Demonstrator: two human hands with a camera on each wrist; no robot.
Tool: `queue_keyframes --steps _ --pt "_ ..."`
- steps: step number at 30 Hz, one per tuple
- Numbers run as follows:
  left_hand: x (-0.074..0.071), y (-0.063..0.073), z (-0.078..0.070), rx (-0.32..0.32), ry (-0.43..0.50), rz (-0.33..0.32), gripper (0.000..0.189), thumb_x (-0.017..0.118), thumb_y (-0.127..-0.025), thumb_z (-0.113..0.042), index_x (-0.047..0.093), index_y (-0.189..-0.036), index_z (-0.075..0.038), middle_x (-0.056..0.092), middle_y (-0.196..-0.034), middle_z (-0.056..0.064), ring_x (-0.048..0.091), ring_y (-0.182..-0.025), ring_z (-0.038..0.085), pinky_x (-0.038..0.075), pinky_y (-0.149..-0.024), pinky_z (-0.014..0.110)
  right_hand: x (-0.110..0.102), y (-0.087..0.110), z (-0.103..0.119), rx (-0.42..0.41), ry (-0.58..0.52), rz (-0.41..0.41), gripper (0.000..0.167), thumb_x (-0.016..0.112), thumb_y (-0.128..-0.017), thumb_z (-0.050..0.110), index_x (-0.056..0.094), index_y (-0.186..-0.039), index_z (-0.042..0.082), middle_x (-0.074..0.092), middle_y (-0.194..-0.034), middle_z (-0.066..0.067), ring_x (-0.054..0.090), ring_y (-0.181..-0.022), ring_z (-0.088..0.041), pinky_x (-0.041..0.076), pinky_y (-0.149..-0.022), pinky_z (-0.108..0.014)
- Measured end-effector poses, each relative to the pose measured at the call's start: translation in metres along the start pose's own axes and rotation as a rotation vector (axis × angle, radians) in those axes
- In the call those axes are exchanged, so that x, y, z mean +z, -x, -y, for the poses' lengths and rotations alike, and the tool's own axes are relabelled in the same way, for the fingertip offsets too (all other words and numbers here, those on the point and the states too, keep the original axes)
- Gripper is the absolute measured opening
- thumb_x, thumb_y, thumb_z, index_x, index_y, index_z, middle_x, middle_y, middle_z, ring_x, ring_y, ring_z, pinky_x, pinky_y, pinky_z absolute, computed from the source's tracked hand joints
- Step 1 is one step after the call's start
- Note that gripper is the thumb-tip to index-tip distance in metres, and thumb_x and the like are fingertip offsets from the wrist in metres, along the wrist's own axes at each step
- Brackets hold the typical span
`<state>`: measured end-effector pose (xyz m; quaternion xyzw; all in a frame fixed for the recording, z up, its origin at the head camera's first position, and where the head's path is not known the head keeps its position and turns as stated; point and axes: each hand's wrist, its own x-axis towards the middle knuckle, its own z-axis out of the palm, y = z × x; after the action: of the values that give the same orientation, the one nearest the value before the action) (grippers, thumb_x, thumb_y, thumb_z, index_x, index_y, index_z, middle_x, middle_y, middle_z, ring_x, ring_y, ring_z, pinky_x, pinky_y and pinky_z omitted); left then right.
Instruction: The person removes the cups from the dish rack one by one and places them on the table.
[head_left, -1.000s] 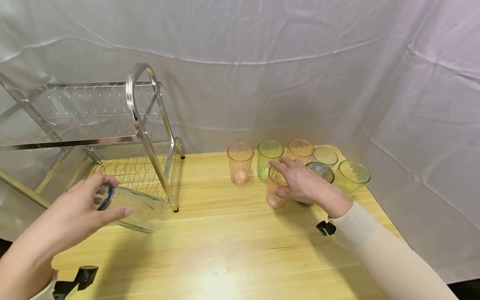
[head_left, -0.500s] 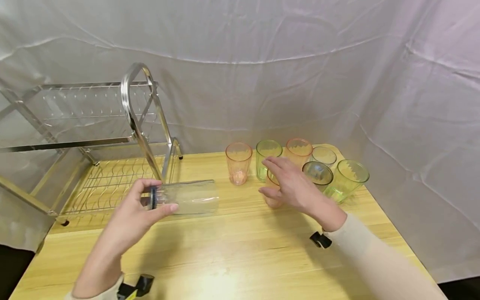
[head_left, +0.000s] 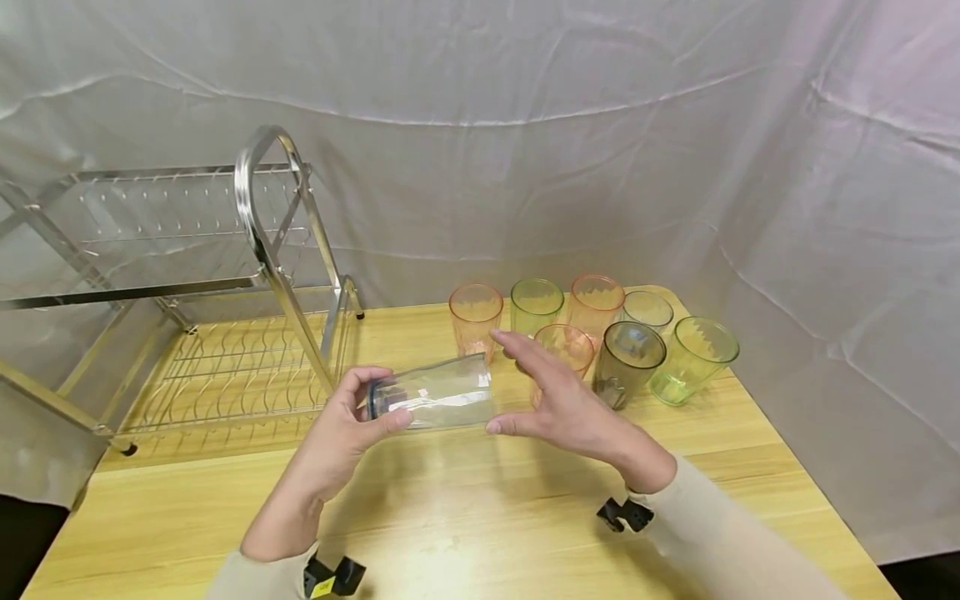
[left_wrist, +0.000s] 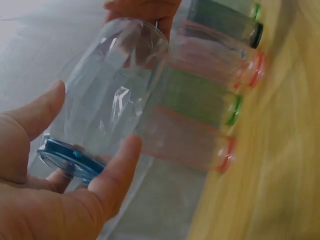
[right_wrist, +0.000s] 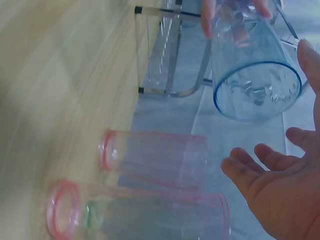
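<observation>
My left hand (head_left: 341,437) grips a clear bluish glass (head_left: 438,393) by its base, thumb on the near side. The glass lies sideways above the table, its mouth pointing right; its thick blue base (left_wrist: 72,156) shows in the left wrist view. My right hand (head_left: 558,400) is spread beside the mouth, thumb and fingers apart, holding nothing. In the right wrist view its fingers (right_wrist: 242,165) stand just off the rim. Behind the right hand an orange-pink glass (head_left: 566,343) is partly hidden. A dark grey glass (head_left: 628,367) stands right of that.
Another pink glass (head_left: 476,308), a green glass (head_left: 536,302), a further pink glass (head_left: 596,300), a clear glass (head_left: 648,310) and a yellow-green glass (head_left: 693,358) stand toward the back right. A two-tier metal dish rack (head_left: 296,321) stands at left on the wooden table (head_left: 480,517).
My left hand has carried the glass from beside the rack rightward to the middle. My right hand has drawn back from the orange-pink glass, toward the carried glass's mouth.
</observation>
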<state>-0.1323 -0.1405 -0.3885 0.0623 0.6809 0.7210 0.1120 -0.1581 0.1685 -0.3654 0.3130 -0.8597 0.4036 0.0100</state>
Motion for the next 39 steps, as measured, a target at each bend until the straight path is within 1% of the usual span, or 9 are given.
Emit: queue_keyframes --steps 4,9,13,17,20,23,28,32,39 --pt "0.004 -0.002 0.009 0.034 0.074 0.070 0.065 0.072 -0.095 0.004 0.034 -0.147 0.003 0.048 -0.141 0.013 0.068 -0.117 0.015 0.060 -0.097 0.029 0.007 0.000 -0.001 -0.036 -0.135 0.023 0.109 0.093 -0.082 0.020 0.027 -0.168 0.023 0.031 -0.171 -0.008 0.041 -0.152 -0.034 0.048 -0.116 -0.043" --pt "0.009 -0.005 0.015 0.027 0.144 0.111 0.063 0.070 -0.098 0.001 0.032 -0.148 0.003 0.048 -0.140 0.013 0.067 -0.116 0.016 0.060 -0.096 0.027 0.012 0.003 0.000 -0.001 -0.228 0.014 0.100 0.091 -0.085 0.016 0.032 -0.166 0.021 0.041 -0.164 -0.008 0.050 -0.144 -0.033 0.056 -0.106 -0.036" --pt "0.009 -0.009 0.020 0.010 0.158 0.130 0.061 0.071 -0.099 -0.003 0.034 -0.147 0.000 0.051 -0.135 0.008 0.066 -0.113 0.016 0.060 -0.095 0.028 0.015 0.004 0.002 0.036 -0.277 -0.013 0.091 0.089 -0.086 0.012 0.040 -0.162 0.020 0.050 -0.155 -0.007 0.056 -0.136 -0.033 0.060 -0.100 -0.036" --pt "0.006 -0.013 0.025 -0.002 0.175 0.150 0.061 0.070 -0.099 -0.005 0.035 -0.149 -0.002 0.048 -0.144 0.012 0.066 -0.118 0.017 0.059 -0.100 0.035 0.018 0.005 0.006 0.049 -0.296 -0.056 0.087 0.089 -0.085 0.011 0.044 -0.159 0.022 0.049 -0.156 -0.008 0.058 -0.132 -0.034 0.061 -0.098 -0.039" --pt "0.005 -0.016 0.029 -0.018 0.183 0.155 0.062 0.069 -0.100 -0.004 0.035 -0.153 -0.001 0.042 -0.152 0.019 0.065 -0.122 0.019 0.058 -0.104 0.040 0.022 0.004 0.010 0.033 -0.281 -0.088 0.087 0.090 -0.085 0.010 0.045 -0.159 0.020 0.049 -0.156 -0.009 0.058 -0.132 -0.037 0.061 -0.098 -0.038" --pt "0.005 -0.018 0.030 -0.035 0.177 0.147 0.064 0.068 -0.101 -0.003 0.035 -0.156 -0.001 0.041 -0.152 0.022 0.064 -0.120 0.019 0.057 -0.106 0.040 0.023 0.003 0.012 0.009 -0.231 -0.107 0.089 0.089 -0.084 0.008 0.044 -0.159 0.020 0.049 -0.156 -0.009 0.057 -0.134 -0.034 0.061 -0.099 -0.037" --pt "0.005 -0.019 0.031 -0.038 0.174 0.144 0.068 0.066 -0.101 -0.001 0.031 -0.160 0.000 0.044 -0.151 0.019 0.066 -0.118 0.018 0.054 -0.108 0.038 0.023 0.003 0.013 -0.036 -0.148 -0.127 0.090 0.089 -0.084 0.005 0.043 -0.161 0.018 0.048 -0.157 -0.009 0.056 -0.136 -0.032 0.060 -0.100 -0.036" --pt "0.005 -0.019 0.032 -0.026 0.167 0.154 0.070 0.064 -0.103 -0.002 0.027 -0.162 0.000 0.045 -0.152 0.017 0.065 -0.120 0.014 0.053 -0.110 0.036 0.023 0.003 0.013 -0.048 -0.132 -0.134 0.092 0.089 -0.083 0.005 0.042 -0.161 0.017 0.048 -0.156 -0.009 0.055 -0.136 -0.031 0.059 -0.101 -0.035" --pt "0.004 -0.017 0.031 -0.021 0.161 0.161 0.072 0.063 -0.104 -0.003 0.024 -0.164 0.000 0.038 -0.158 0.024 0.064 -0.123 0.012 0.051 -0.112 0.035 0.024 0.002 0.015 -0.038 -0.122 -0.144 0.092 0.089 -0.083 0.006 0.043 -0.161 0.017 0.050 -0.155 -0.010 0.057 -0.135 -0.029 0.060 -0.100 -0.033"
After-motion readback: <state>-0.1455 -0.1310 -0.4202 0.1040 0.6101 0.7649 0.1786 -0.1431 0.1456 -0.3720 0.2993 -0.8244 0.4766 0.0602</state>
